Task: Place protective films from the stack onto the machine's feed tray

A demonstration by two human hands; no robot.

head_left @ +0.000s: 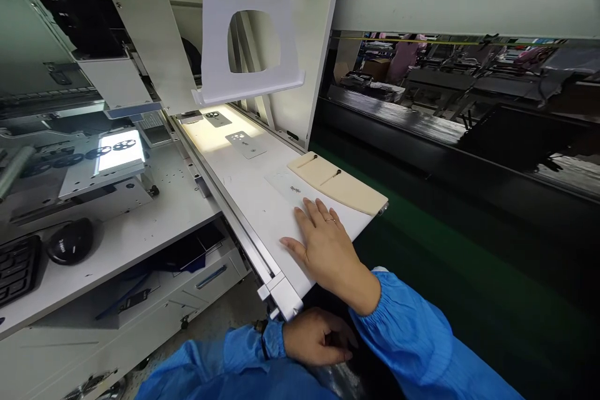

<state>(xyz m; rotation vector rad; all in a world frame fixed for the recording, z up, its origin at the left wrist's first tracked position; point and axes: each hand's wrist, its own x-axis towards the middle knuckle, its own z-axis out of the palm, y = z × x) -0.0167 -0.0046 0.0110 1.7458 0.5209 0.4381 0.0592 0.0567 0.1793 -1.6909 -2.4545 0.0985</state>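
Note:
My right hand lies palm down over the white conveyor belt, fingers stretched out and apart. Its fingertips are at the near edge of a thin clear sheet with a small dark print; whether they touch it I cannot tell. Beyond that, a grey flat panel with cutouts lies on the belt, and farther in a second grey panel with a dark round pattern sits under bright light. Below the belt's near end, my left hand rests with curled fingers, nothing visible in them.
A cream curved plate with two slots and dark knobs flanks the belt's right side. A white guard with an opening hangs over the lit stretch. Left are a lit screen, a black mouse and a keyboard.

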